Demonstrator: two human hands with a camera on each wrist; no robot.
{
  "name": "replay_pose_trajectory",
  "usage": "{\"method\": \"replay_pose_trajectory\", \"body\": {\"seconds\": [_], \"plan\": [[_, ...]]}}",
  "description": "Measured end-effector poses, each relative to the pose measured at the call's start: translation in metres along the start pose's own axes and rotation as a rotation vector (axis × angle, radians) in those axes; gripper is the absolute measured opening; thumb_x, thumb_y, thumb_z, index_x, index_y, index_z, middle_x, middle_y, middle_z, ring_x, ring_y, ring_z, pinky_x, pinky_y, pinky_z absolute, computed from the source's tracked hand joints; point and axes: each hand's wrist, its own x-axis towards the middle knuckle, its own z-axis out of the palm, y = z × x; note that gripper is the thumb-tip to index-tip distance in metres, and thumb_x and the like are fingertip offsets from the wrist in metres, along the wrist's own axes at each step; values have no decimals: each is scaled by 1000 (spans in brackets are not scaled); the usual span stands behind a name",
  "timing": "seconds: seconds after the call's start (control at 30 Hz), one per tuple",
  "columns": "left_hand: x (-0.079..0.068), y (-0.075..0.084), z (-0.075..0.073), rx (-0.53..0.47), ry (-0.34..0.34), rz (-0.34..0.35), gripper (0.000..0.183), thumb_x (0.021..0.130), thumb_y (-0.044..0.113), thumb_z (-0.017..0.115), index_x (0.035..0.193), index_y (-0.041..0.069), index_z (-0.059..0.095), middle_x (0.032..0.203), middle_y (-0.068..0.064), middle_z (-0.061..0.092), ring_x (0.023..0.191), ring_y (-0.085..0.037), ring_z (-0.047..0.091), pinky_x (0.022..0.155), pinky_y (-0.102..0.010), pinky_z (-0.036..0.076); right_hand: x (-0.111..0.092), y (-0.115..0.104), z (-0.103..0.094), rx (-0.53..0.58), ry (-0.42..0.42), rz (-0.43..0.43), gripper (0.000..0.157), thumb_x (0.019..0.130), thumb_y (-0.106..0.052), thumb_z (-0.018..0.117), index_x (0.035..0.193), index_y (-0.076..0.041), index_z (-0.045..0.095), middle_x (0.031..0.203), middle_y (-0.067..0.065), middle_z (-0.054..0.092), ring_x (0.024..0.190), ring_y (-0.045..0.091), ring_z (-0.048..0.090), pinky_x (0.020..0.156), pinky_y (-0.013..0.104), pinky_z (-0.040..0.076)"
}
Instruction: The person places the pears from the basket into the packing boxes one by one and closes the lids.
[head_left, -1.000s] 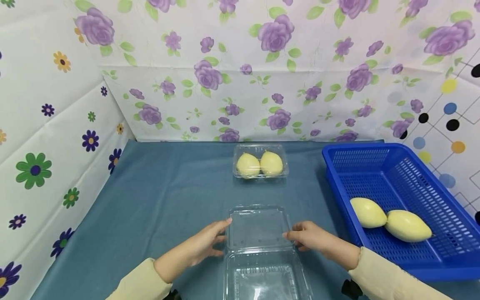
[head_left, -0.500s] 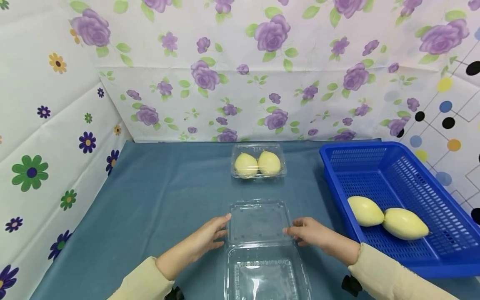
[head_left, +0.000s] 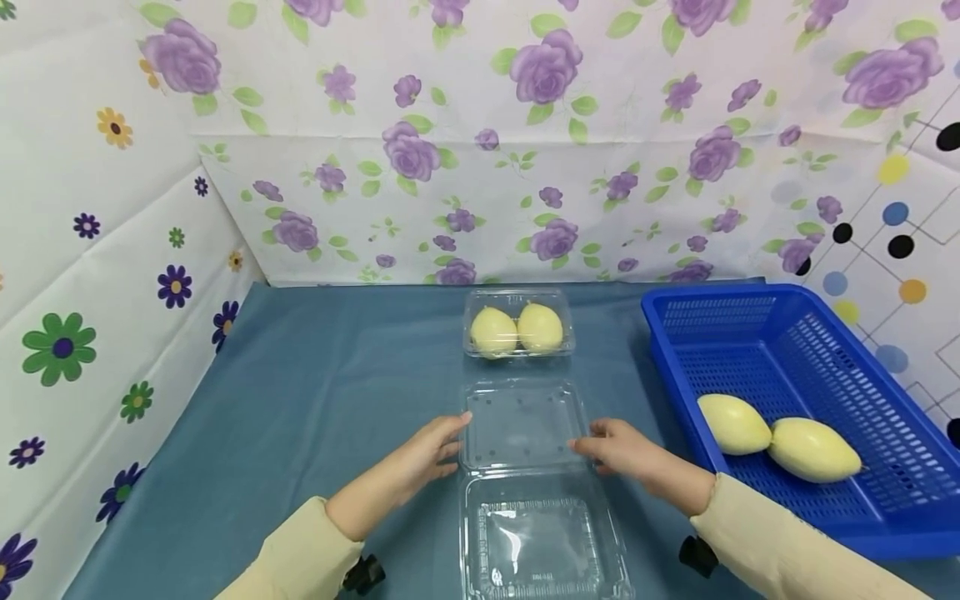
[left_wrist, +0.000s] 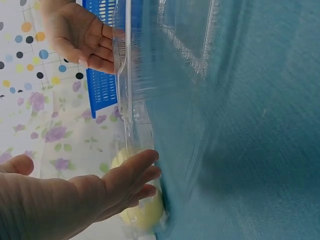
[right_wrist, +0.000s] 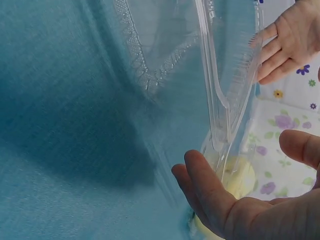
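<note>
Clear hinged container sits unfolded between the person's left hand and right hand, by the head view; pushed forward, it might bump the fruit-filled box just beyond. By the left wrist, fingers reach out uncurled, clasping nothing. By the right wrist, likewise; I can't tell how firmly they touch, so uneven pressure could skew it.

On the bench, a closed box stands near the middle of the back edge, two fruits in it; before it is an open box, its lid toward the back edge, between the left hand and the right hand; a basket stands at the right edge, two more fruits end to end in it.
</note>
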Motion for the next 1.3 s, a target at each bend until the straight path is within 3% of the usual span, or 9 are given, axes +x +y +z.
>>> {"method": "replay_pose_trajectory", "body": {"seconds": [0.6, 0.9, 1.3], "plan": [[21, 4, -3, 26, 42, 9, 79, 99, 37, 42, 149, -9, 1, 154, -30, 9, 141, -44, 18, 112, -55, 26, 19, -8, -5, -15, 12, 6, 75, 97, -29, 51, 143, 19, 15, 147, 39, 18, 122, 48, 47, 100, 57, 40], [28, 1, -5, 26, 51, 65, 74, 96, 26, 44, 148, -10, 6, 154, -31, 9, 141, -45, 18, 112, -55, 26, 26, -8, -6, -19, 16, 33, 76, 97, -29, 51, 144, 17, 13, 149, 37, 18, 125, 48, 43, 99, 55, 41], [33, -4, -7, 40, 44, 31, 78, 95, 30, 47, 148, -10, 5, 155, -30, 7, 141, -44, 17, 112, -55, 26, 30, -7, -7, -19, 3, 25, 77, 97, -30, 51, 143, 19, 13, 148, 38, 18, 126, 48, 41, 98, 54, 43]]}}
